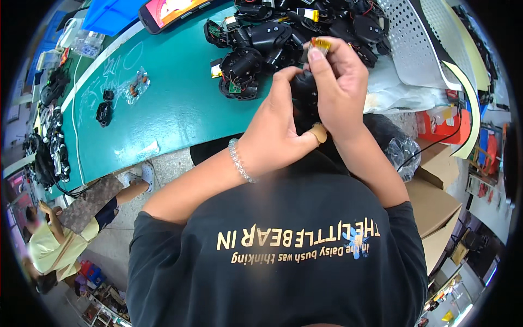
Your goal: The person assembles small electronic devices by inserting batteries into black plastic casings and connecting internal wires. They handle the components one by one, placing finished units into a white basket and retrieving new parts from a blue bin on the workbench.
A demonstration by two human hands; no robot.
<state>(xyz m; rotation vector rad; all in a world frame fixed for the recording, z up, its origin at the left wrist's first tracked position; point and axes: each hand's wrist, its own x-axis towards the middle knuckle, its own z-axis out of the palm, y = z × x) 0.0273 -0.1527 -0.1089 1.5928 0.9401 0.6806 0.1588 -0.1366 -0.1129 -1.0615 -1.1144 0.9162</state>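
On the worktop (180,109), a pile of housings (269,36) lies at the far side, in the middle. To the right of this pile there is a basket (417,41). To the left of it, at the far edge, lies a phone (170,13), and further left a bin (109,17). A small bag (137,87) lies nearer than the phone, with two small parts (104,113) at its left. One housing (305,90) is between the left hand (280,125) and the right hand (344,76), on the near side of the pile.

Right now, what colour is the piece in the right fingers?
Mostly yellow: the piece shows best in the head view.
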